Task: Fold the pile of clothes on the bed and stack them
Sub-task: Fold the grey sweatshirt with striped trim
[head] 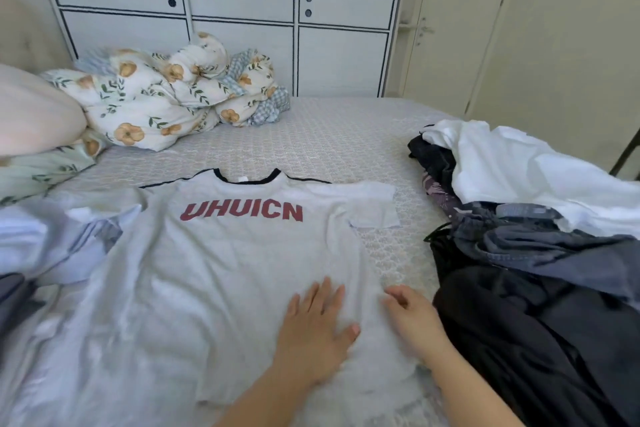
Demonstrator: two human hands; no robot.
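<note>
A white T-shirt [221, 263] with red letters and a dark collar lies spread face up on the bed, collar away from me. My left hand [317, 329] lies flat on its lower right part with fingers straight. Just to the right, my right hand [412, 317] rests at the shirt's right edge with fingers loosely curled; whether it pinches the cloth I cannot tell. A pile of unfolded clothes [533, 253], white, dark and grey-blue, lies on the right of the bed.
Light blue and white garments [59, 239] lie at the left, partly under the shirt. A floral duvet [166, 97] and a pillow [34, 118] are bunched at the far left. White cabinets [242, 10] stand behind the patterned bed cover [339, 142].
</note>
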